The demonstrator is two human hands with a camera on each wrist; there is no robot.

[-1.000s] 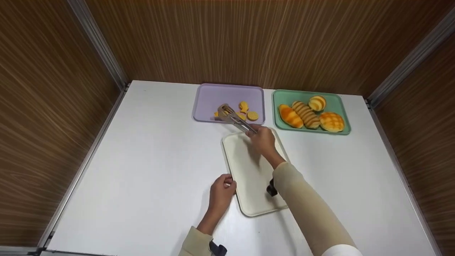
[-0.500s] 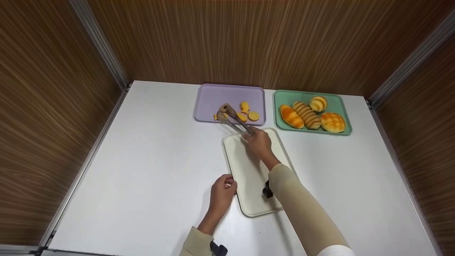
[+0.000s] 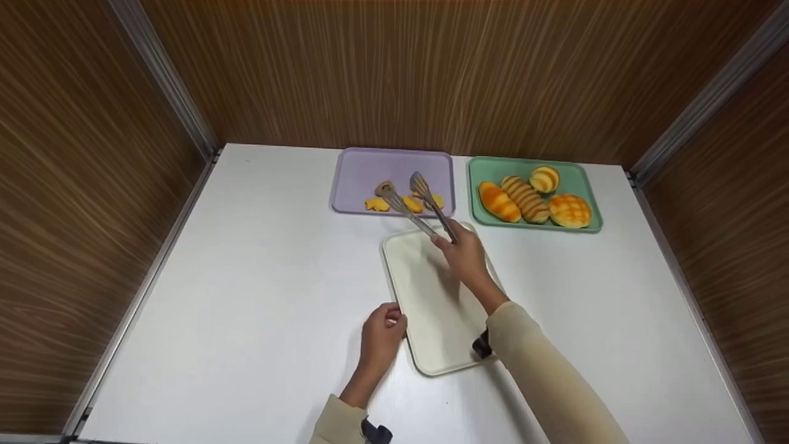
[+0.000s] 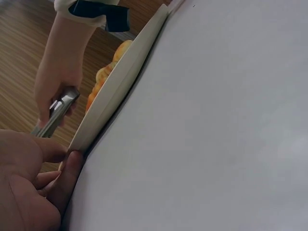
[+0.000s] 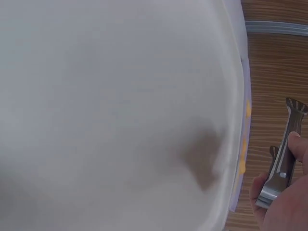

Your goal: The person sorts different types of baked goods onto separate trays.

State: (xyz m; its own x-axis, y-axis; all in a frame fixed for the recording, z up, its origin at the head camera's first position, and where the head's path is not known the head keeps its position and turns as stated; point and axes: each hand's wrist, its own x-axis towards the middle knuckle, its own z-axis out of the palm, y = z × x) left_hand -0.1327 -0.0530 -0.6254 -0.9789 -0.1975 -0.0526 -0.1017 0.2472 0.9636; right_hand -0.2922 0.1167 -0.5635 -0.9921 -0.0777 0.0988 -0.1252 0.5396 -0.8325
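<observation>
My right hand (image 3: pixel 466 254) grips metal tongs (image 3: pixel 404 213), whose two arms are spread apart over the front of the purple tray (image 3: pixel 370 166). Several small yellow pieces lie there: a fish-shaped one (image 3: pixel 377 204) at the left, others beneath or beside the tongs and partly covered. A small brown round piece (image 3: pixel 383 186) shows at the tip of the left tong arm. Nothing is clearly pinched by the tongs. Beside the left edge of the cream tray (image 3: pixel 441 320), my left hand (image 3: pixel 380 339) holds that edge with thumb and fingers, as the left wrist view shows.
A green tray (image 3: pixel 576 176) at the back right bears a striped long bread (image 3: pixel 526 200), an orange roll (image 3: pixel 499 202), a round swirled bun (image 3: pixel 545 179) and a crisscrossed bun (image 3: pixel 570 211). Wood-grain panels (image 3: pixel 394 74) enclose the white table (image 3: pixel 277 277) at the back and sides.
The tongs have spread wider, their right arm swinging right over the yellow pieces. My right hand has shifted slightly right. The left hand stays at the cream tray's edge.
</observation>
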